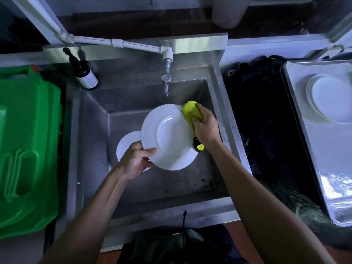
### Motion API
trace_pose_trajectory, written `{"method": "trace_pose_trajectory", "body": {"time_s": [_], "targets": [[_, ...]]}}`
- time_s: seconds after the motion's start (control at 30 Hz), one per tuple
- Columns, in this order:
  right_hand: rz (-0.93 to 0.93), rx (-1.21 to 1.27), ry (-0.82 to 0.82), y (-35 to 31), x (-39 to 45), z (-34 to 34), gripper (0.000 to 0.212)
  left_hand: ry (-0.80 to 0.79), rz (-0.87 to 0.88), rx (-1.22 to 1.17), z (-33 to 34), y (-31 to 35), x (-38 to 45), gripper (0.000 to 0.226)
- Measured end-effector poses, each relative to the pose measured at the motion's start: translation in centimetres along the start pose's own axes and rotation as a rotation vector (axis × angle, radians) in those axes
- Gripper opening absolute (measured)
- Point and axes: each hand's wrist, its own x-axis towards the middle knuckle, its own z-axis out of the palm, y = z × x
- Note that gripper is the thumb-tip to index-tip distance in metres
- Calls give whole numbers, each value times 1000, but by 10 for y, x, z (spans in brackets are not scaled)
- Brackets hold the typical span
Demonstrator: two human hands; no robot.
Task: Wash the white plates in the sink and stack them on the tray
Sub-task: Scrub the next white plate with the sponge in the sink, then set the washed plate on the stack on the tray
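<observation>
Over the steel sink (95,149) I hold a white plate (169,136) tilted toward me. My left hand (137,159) grips its lower left rim, thumb on the face. My right hand (204,126) grips a yellow sponge (190,111) and presses it against the plate's right rim. Another white plate (127,143) lies on the sink bottom, mostly hidden behind the held one. At the right, a metal tray (323,168) carries a stack of white plates (331,100).
A tap (166,82) hangs above the plate with no visible water. A dark bottle (83,73) stands on the sink's back left ledge. A green plastic container (26,149) sits left of the sink. Dark netting (266,130) fills the gap between sink and tray.
</observation>
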Motion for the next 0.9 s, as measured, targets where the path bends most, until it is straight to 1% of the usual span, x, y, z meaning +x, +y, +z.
{"method": "trace_pose_trajectory", "body": {"time_s": [0.07, 0.2, 0.37, 0.53, 0.77, 0.83, 0.87, 0.9], "targets": [[-21, -18, 6, -3, 0, 1, 55, -28, -13, 45, 0, 1, 1, 44], [-83, -45, 24, -11, -5, 8, 55, -67, -16, 152, 2, 4, 6, 27], [-177, -103, 34, -20, -16, 17, 61, -62, -3, 218, 8, 7, 12, 21], [-238, -133, 34, -32, -27, 21, 63, -77, 21, 280, 22, 16, 16, 20], [-331, -56, 28, -32, -47, 3, 64, 0, 56, 347, 50, 19, 22, 18], [-317, -4, 37, -27, -50, -12, 63, 31, 118, 411, 63, 23, 24, 7], [-302, 8, 48, -23, -51, -20, 62, 48, 148, 453, 69, 26, 27, 10], [-288, 11, 61, -18, -51, -31, 62, 61, 174, 517, 76, 29, 29, 7]]}}
